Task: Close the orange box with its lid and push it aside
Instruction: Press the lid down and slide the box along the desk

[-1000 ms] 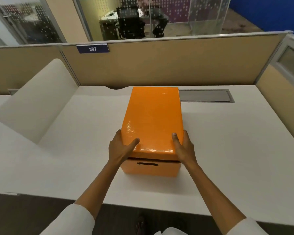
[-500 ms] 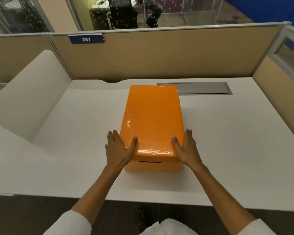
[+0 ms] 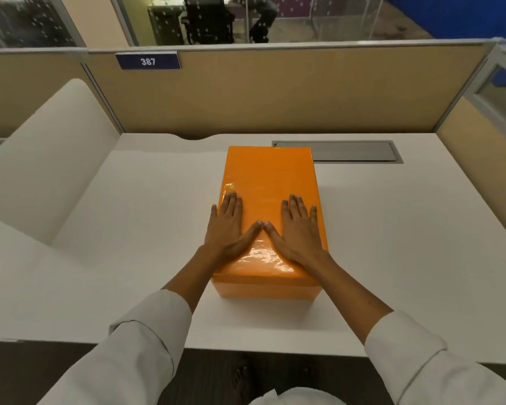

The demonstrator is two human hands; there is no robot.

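Both the left hand [image 3: 227,229] and right hand [image 3: 300,229] lie flat, fingers [image 3: 231,204] spread, gripping nothing, on the glossy lid [image 3: 270,182], which looks light, slippery, best pushed from the orange box [image 3: 266,290] near wall.

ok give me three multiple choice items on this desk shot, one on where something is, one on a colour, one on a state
1. Where do the left hand and right hand rest?
A. flat on the lid
B. on the desk
C. on the partition

2. What colour is the box?
A. blue
B. orange
C. green

3. How does the lid sit?
A. leaning beside the box
B. propped half open
C. fully down on the box

Answers:
1 A, both palms lie spread on the lid's near half, thumbs meeting.
2 B, lid and front wall are orange.
3 C, no gap shows along the front edge.
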